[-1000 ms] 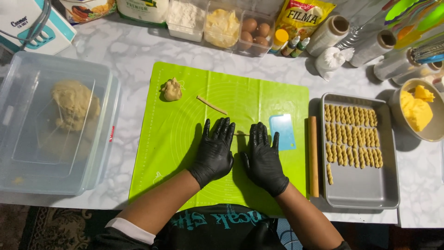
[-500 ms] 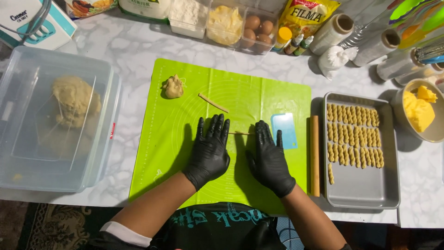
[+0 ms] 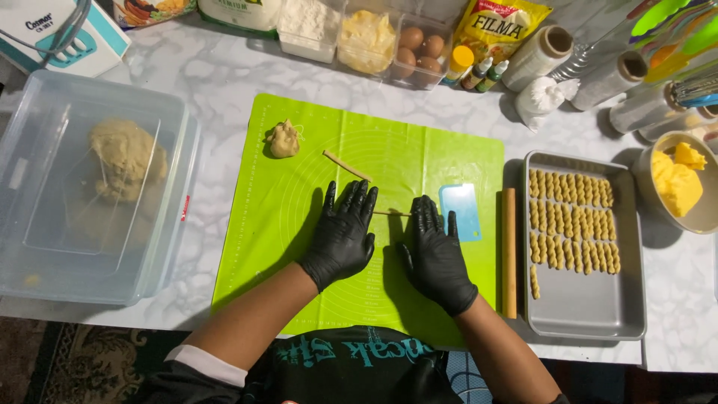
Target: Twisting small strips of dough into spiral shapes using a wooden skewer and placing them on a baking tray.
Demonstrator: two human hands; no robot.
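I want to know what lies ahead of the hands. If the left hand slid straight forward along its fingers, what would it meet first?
Probably the short dough stick lying just beyond the left hand on the green mat; it sits slightly left of the fingertips, so a miss is possible.

Both hands wear thin black gloves with a faint rubbery sheen, the left hand [image 3: 345, 233] and right hand [image 3: 437, 253] pressed on a smooth, glossy green silicone-looking mat [image 3: 299, 224]. The dough strand [image 3: 392, 214] between them looks matt and soft. Beside them lie a smooth wooden rolling pin [image 3: 508, 254] and a dull grey metal tray [image 3: 591, 314].
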